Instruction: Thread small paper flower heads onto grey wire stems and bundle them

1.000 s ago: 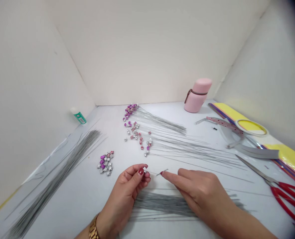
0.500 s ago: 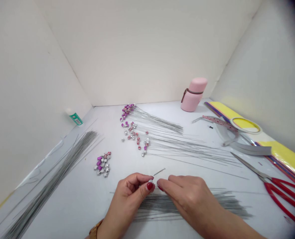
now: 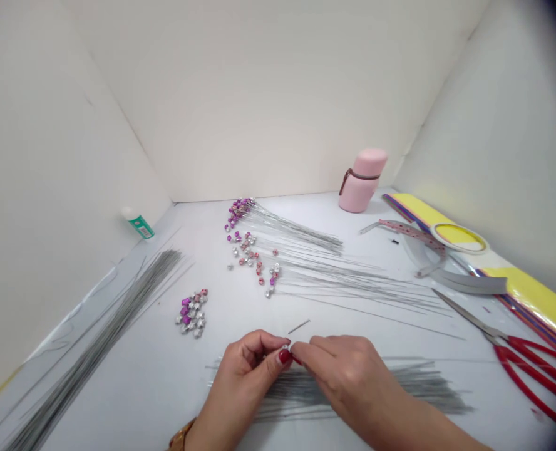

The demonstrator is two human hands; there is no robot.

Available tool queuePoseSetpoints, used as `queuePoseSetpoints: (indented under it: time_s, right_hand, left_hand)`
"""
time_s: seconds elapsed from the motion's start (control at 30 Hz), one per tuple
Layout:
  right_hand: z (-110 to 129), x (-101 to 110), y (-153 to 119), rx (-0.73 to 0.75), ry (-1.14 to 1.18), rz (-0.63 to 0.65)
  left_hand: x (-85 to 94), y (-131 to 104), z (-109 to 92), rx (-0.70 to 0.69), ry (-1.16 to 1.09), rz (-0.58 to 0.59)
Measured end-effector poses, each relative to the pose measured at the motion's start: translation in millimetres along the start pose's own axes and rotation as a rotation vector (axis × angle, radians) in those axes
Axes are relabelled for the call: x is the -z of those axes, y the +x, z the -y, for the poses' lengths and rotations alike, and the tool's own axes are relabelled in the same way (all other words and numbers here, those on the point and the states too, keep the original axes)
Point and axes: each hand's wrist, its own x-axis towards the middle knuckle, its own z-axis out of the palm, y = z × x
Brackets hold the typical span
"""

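My left hand (image 3: 247, 376) is closed in a pinch. Between its thumb and forefinger sits a small silver star-shaped bead (image 3: 285, 347), mostly covered by the fingertips. My right hand (image 3: 348, 369) has its fingers pressed together, the tips meeting the left thumb and bead. Whatever the right fingertips grip is hidden. Just beyond them a short thin metal rod (image 3: 299, 326) lies on the table. Beneath both hands spreads a bundle of grey wires (image 3: 428, 385). Loose silver, purple and pink star beads (image 3: 192, 313) form a small pile to the left.
Bead-tipped wires (image 3: 301, 228) lie toward the back. Another wire bundle (image 3: 118, 326) is at left, near a glue stick (image 3: 139, 223). At right are red-handled scissors (image 3: 498, 338), grey strips (image 3: 470, 283), a tape roll (image 3: 460, 238), yellow sheets (image 3: 536, 294) and a pink flask (image 3: 362, 181).
My right hand has moved slightly left, closing the small gap to the left fingertips. The left hand keeps its pinch on the bead. The whole view has shifted a little.
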Motion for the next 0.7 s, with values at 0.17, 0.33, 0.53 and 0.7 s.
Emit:
queuePoseSetpoints:
  time_s: [0.17, 0.33, 0.53, 0.7]
  right_hand:
    - [-21, 17, 5, -0.042, -0.076, -0.128]
    - [-57, 23, 7, -0.099, -0.183, -0.231]
    - [-55, 10, 12, -0.056, -0.097, -0.195]
    - [-33, -4, 16, -0.037, 0.024, 0.090]
  left_hand:
    - [10.3, 7, 1, -0.090, -0.018, -0.296]
    - [32.7, 12, -9, -0.250, 0.118, -0.366]
    - [78.8, 6, -40, -0.293, 0.810, -0.619]
    - [94.1, 2, -44, -0.113, 1.346, -0.474]
